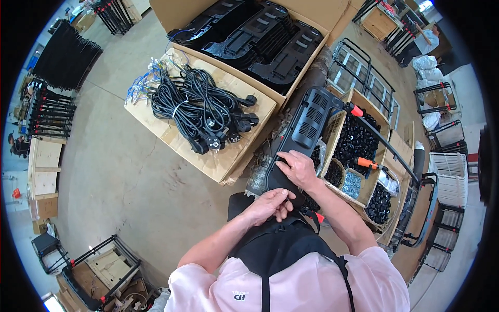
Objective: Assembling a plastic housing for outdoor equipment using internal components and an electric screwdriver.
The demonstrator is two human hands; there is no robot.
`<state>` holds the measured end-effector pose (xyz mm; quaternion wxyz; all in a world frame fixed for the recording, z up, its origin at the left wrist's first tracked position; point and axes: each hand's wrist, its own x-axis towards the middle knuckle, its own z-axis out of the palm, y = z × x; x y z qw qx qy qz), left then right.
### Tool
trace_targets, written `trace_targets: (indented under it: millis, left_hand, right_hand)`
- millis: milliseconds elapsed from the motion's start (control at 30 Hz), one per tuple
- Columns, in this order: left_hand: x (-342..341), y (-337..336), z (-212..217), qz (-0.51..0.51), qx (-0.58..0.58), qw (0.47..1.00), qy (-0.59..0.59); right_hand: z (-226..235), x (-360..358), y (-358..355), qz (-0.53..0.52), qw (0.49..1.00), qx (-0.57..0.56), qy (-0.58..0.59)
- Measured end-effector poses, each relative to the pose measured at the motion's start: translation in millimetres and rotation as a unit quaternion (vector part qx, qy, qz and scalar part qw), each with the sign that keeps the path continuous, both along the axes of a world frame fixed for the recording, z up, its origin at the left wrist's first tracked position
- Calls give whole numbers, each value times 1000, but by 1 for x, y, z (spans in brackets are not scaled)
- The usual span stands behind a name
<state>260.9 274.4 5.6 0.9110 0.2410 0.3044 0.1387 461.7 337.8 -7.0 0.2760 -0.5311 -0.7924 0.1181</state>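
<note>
The long black plastic panel (306,130) runs away from the person up and to the right, its near end under the right hand (297,169), which lies flat with fingers together, while the left hand (270,205), just nearer the body, pinches something small at that end.

A long black vented plastic housing (306,132) lies tilted across the compartmented parts box.

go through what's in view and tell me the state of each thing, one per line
Black plastic panel: lying flat, pressed by both hands.
Left hand: fingers curled at the panel's near end.
Right hand: flat on the panel.
Power cords: bundled, piled on cardboard.
Parts box: open, compartments filled.
</note>
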Motion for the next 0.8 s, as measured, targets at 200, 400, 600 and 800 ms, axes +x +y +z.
trace_targets:
  millis: [200,400,600,800]
  left_hand:
    - [-4,6,5,-9,97,991,94]
    - [4,11,-4,38,108,990,88]
    - [13,22,-5,77,70,992,65]
    - [33,36,-15,128,13,992,-2]
  right_hand:
    - [22,-11,-2,-56,994,-76,45]
    - [-2,2,-3,-10,999,-8,36]
    - [4,12,-10,-113,949,-242,170]
    - [39,35,-15,-194,716,-361,565]
